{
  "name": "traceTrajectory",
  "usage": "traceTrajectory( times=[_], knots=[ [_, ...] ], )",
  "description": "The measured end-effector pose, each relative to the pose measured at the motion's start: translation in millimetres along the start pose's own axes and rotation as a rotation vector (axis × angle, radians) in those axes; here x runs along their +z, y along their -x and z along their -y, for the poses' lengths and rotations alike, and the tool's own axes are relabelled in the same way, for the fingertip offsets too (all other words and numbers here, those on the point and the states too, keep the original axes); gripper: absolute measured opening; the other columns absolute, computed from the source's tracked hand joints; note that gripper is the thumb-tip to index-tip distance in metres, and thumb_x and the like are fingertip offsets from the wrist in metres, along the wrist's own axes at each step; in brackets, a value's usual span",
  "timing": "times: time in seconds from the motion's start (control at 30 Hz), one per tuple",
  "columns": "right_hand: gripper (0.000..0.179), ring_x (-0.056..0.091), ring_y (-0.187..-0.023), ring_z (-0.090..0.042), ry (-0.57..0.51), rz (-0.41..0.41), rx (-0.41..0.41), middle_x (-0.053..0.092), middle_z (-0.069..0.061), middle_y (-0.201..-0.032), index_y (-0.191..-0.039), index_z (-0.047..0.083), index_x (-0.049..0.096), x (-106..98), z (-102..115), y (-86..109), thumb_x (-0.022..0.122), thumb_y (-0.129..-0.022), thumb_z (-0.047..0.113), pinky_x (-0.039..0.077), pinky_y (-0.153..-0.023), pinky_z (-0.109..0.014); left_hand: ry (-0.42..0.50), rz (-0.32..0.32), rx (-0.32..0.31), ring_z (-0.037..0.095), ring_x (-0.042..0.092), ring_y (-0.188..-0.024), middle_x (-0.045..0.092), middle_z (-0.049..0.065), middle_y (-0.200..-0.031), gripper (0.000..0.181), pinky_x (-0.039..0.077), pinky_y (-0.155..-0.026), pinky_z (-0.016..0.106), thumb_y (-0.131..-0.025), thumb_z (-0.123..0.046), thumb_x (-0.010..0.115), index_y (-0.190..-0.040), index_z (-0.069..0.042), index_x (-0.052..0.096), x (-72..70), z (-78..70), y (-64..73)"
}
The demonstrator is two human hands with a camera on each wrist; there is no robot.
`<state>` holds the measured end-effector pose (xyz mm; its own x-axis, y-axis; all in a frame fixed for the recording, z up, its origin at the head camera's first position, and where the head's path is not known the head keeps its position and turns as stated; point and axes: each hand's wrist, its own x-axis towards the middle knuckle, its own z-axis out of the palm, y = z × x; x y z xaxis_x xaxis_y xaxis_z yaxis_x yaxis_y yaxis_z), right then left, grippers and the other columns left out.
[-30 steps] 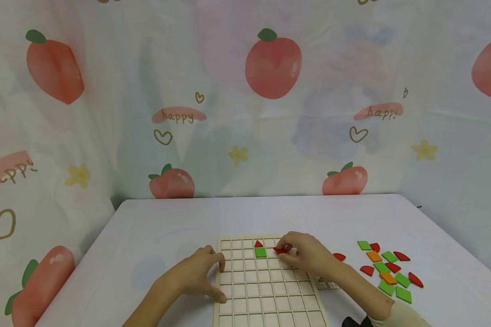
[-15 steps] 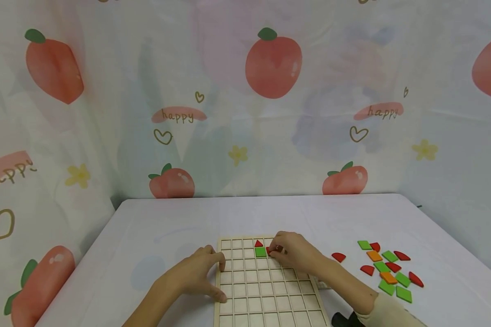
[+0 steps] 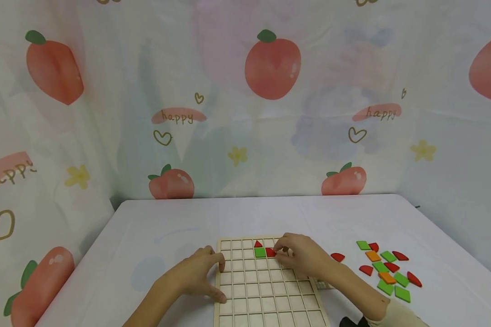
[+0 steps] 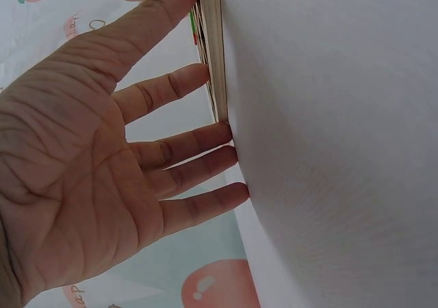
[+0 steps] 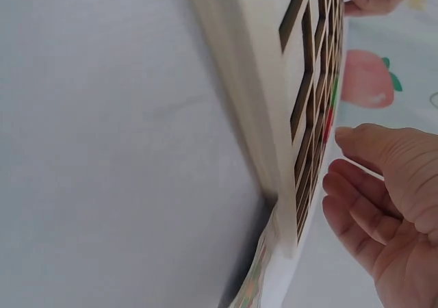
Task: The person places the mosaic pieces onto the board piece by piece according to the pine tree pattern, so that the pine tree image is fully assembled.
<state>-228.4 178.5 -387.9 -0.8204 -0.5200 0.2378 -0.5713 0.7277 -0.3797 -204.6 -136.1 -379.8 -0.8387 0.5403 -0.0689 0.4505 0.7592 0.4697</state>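
Observation:
A pale wooden grid board (image 3: 251, 290) lies on the table. Near its far side sit a red triangle (image 3: 258, 244), a green square (image 3: 260, 252) just below it, and a red piece (image 3: 270, 252) in the cell to the right of the square. My right hand (image 3: 304, 254) hovers over the board, fingertips right at the red piece's right edge. The right wrist view shows its fingers (image 5: 356, 219) loosely bent, with a gap between thumb and fingers and nothing held. My left hand (image 3: 196, 272) rests along the board's left edge, fingers (image 4: 185, 146) spread and fairly straight.
To the right of the board, several green, orange and red pieces lie loose, including a green tile (image 3: 402, 294). One red piece (image 3: 337, 257) lies apart, nearer the board. A patterned sheet (image 3: 324, 285) shows beside the board's right edge, under my right forearm.
My right hand carried the red piece left into the cell beside the green square, let go of it, and drew back slightly to the right. My left hand stayed put.

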Motion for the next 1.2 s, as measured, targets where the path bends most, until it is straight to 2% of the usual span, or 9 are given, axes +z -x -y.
traceTrajectory(
  times=[0.43, 0.73, 0.8, 0.9, 1.03, 1.2],
  knots=[
    [0.012, 0.060, -0.083, -0.005, -0.010, -0.055, 0.049, 0.068, 0.010, -0.098, -0.103, 0.013, 0.073, -26.4, -27.9, 37.7, 0.076, -0.092, 0.017, 0.051, -0.067, -0.024, -0.011, -0.001, 0.003, 0.018, 0.049, -0.097, 0.051, -0.003, -0.108, 0.054, 0.051, -0.081, 0.043, -0.066, -0.045, 0.095, -0.100, -0.023, 0.059, 0.2, 1.5, -0.8],
    [0.016, 0.059, -0.078, -0.001, 0.048, -0.180, 0.017, 0.069, 0.013, -0.092, -0.099, 0.013, 0.074, -39.7, -53.5, 69.3, 0.083, -0.085, 0.012, 0.053, -0.065, -0.026, -0.001, 0.003, 0.001, 0.019, 0.049, -0.099, 0.052, -0.002, -0.109, 0.054, 0.052, -0.082, 0.044, -0.066, -0.044, 0.096, -0.100, -0.022, 0.060, -0.8, 0.7, -0.1],
    [0.016, 0.055, -0.075, 0.001, 0.048, -0.182, 0.041, 0.068, 0.014, -0.090, -0.098, 0.014, 0.074, -43.6, -57.6, 76.4, 0.083, -0.085, 0.013, 0.050, -0.062, -0.023, -0.003, 0.000, 0.002, 0.019, 0.049, -0.098, 0.051, -0.002, -0.108, 0.054, 0.051, -0.081, 0.044, -0.066, -0.044, 0.096, -0.101, -0.022, 0.060, -1.3, 0.5, 0.1],
    [0.015, 0.052, -0.071, 0.003, 0.044, -0.159, 0.126, 0.067, 0.015, -0.091, -0.100, 0.018, 0.074, -50.7, -61.8, 87.7, 0.082, -0.087, 0.018, 0.046, -0.059, -0.022, -0.004, -0.002, 0.002, 0.019, 0.049, -0.099, 0.051, -0.001, -0.109, 0.055, 0.051, -0.081, 0.044, -0.066, -0.044, 0.096, -0.101, -0.022, 0.059, -1.6, 0.1, 0.3],
    [0.017, 0.050, -0.068, 0.003, 0.077, -0.158, 0.208, 0.066, 0.013, -0.093, -0.102, 0.022, 0.074, -56.9, -68.5, 101.9, 0.083, -0.087, 0.021, 0.045, -0.060, -0.022, 0.007, 0.001, 0.001, 0.021, 0.049, -0.099, 0.052, 0.000, -0.109, 0.055, 0.051, -0.082, 0.046, -0.066, -0.043, 0.096, -0.101, -0.021, 0.059, -1.9, -0.8, 0.9],
    [0.023, 0.049, -0.071, 0.003, 0.105, -0.169, 0.203, 0.067, 0.009, -0.093, -0.103, 0.019, 0.074, -60.8, -80.7, 116.7, 0.086, -0.083, 0.019, 0.046, -0.061, -0.023, 0.014, 0.002, -0.002, 0.021, 0.050, -0.101, 0.052, 0.000, -0.110, 0.055, 0.051, -0.083, 0.048, -0.066, -0.043, 0.096, -0.101, -0.021, 0.059, -1.6, -1.2, 0.8]
  ],
)
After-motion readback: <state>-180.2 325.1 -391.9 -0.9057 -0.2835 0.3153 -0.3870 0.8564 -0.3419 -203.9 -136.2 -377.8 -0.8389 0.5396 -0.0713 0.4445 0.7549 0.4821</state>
